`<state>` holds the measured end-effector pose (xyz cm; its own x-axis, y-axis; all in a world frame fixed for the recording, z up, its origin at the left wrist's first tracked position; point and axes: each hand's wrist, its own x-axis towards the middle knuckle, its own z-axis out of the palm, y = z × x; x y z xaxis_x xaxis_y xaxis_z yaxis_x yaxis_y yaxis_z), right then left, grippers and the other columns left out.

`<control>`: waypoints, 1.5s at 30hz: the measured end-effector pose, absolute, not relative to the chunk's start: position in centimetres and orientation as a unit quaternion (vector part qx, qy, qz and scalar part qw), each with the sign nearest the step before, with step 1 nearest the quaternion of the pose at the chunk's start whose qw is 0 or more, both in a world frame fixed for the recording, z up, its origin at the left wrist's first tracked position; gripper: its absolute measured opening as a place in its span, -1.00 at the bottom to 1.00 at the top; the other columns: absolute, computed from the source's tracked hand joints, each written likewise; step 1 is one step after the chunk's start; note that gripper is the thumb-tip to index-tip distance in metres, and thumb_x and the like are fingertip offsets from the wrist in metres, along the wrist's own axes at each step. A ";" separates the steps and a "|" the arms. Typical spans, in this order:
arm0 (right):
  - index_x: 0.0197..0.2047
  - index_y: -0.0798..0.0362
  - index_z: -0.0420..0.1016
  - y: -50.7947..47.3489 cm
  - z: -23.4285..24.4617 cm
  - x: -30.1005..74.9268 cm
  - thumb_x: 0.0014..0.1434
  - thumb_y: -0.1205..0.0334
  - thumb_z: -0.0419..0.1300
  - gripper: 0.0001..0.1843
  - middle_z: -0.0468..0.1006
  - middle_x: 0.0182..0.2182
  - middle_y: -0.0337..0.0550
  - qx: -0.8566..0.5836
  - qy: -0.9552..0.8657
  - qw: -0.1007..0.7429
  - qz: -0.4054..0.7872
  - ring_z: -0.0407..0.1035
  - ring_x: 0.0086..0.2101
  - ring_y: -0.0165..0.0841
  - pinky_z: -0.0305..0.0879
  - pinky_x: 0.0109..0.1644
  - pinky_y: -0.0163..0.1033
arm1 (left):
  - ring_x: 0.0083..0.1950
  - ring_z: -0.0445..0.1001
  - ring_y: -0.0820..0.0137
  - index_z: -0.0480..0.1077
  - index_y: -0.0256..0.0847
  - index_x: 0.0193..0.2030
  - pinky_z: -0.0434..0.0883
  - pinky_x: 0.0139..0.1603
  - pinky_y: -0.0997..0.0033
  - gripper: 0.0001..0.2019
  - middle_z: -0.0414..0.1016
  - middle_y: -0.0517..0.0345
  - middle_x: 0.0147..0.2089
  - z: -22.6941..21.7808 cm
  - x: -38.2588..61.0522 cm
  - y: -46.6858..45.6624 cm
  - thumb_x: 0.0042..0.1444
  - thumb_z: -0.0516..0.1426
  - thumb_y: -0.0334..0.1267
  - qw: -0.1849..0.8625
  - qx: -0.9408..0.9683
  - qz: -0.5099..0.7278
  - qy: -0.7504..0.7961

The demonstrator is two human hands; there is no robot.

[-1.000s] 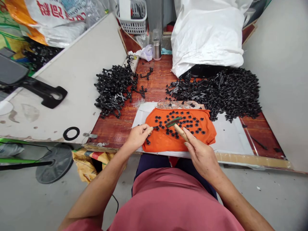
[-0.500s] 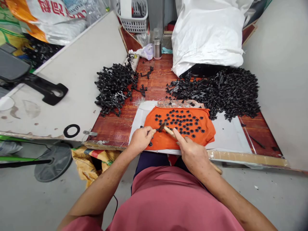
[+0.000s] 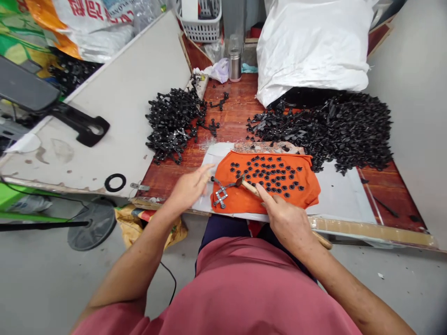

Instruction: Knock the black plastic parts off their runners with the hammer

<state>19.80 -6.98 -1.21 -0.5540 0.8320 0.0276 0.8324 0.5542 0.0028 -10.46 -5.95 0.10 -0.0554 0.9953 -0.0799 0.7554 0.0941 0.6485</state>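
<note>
My right hand (image 3: pixel 288 214) is wrapped round the wooden handle of a small hammer (image 3: pixel 250 187). The hammer's dark head is down at the orange cloth (image 3: pixel 237 202), touching or just over the end of a linked piece. That linked piece (image 3: pixel 221 195), made of dark strips with shiny rivets in a crossed shape, lies at the cloth's left side. Just left of it my left hand (image 3: pixel 188 188) has its fingers stretched out and holds nothing. Many small round black pegged parts (image 3: pixel 270 172) stand in rows on the cloth.
A heap of black linked pieces (image 3: pixel 174 123) lies to the left, and a larger heap of black parts (image 3: pixel 342 128) to the right. Behind it sits a white sack (image 3: pixel 314 46). A steel flask (image 3: pixel 234 65) and a white basket (image 3: pixel 202 28) stand farther back. A black ring (image 3: pixel 115 182) lies left.
My left hand has let go of the linked piece and moved left, its fingers opening. The crossed strips now show on the cloth. The hammer has stayed near the same spot on the cloth.
</note>
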 end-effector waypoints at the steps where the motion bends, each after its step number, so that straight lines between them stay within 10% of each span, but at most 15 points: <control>1: 0.57 -0.12 -0.01 -6.8 -1.3 20.0 0.33 0.42 0.04 -0.20 0.62 -0.21 -0.06 -0.470 -0.882 0.016 -0.003 0.49 -0.47 -0.33 0.31 -0.50 -0.33 | -0.40 0.43 0.31 0.46 -0.08 0.26 0.31 -0.26 0.40 -0.58 0.45 0.21 -0.49 1.0 -11.2 -5.8 0.36 0.01 -0.09 0.210 0.653 0.218 0.695; 7: 0.56 -0.15 0.01 -6.0 -1.3 20.0 0.39 0.38 0.02 -0.27 0.65 -0.18 -0.07 -0.467 -0.884 0.024 0.024 0.54 -0.42 -0.29 0.30 -0.51 -0.34 | 0.15 0.40 0.19 0.59 0.09 0.06 0.18 0.30 0.16 -0.73 0.50 0.05 0.06 4.0 -10.3 -4.4 0.28 0.16 -0.21 0.213 0.887 0.055 0.407; 13: 0.53 -0.16 0.09 -5.7 -0.4 20.3 0.45 0.28 0.03 -0.37 0.69 -0.15 -0.10 -0.462 -0.880 0.072 0.079 0.60 -0.33 -0.28 0.47 -0.33 -0.31 | -0.21 0.41 0.33 0.55 -0.06 -0.14 0.31 -0.11 0.41 -0.88 0.45 0.13 -0.19 3.1 -9.4 -4.1 0.22 0.20 -0.22 0.310 0.847 0.039 0.430; 20: 0.52 -0.14 0.11 -6.5 -0.9 23.3 0.49 0.22 -0.02 -0.42 0.46 0.30 -0.17 -0.493 -0.791 0.262 0.251 0.44 0.21 -0.25 0.46 0.22 -0.14 | -0.58 0.32 0.52 0.36 -0.15 -0.19 0.22 -0.50 0.53 -0.75 0.36 0.34 -0.52 1.2 -9.2 -3.5 0.15 0.23 -0.05 0.434 0.491 0.423 0.626; 26: 0.50 -0.18 0.17 -7.8 -3.4 26.3 0.48 0.18 0.01 -0.43 0.45 0.30 -0.16 -0.542 -0.760 0.244 0.264 0.44 0.19 -0.19 0.48 0.21 -0.09 | -0.65 0.28 0.61 0.36 -0.22 -0.27 0.08 -0.66 0.63 -0.57 0.45 0.29 -0.53 -1.6 -7.4 -1.0 -0.14 0.41 -0.04 0.534 0.339 0.505 0.587; 45: 0.48 -0.13 0.22 -8.0 -4.6 26.9 0.48 0.12 0.00 -0.45 0.54 0.22 -0.09 -0.569 -0.733 0.237 0.287 0.57 0.05 -0.18 0.55 0.06 -0.12 | -0.59 0.47 0.51 0.31 -0.22 -0.19 0.39 -0.58 0.61 -0.58 0.51 0.27 -0.52 -3.5 -5.4 0.3 -0.02 0.42 -0.13 0.548 0.269 0.543 0.577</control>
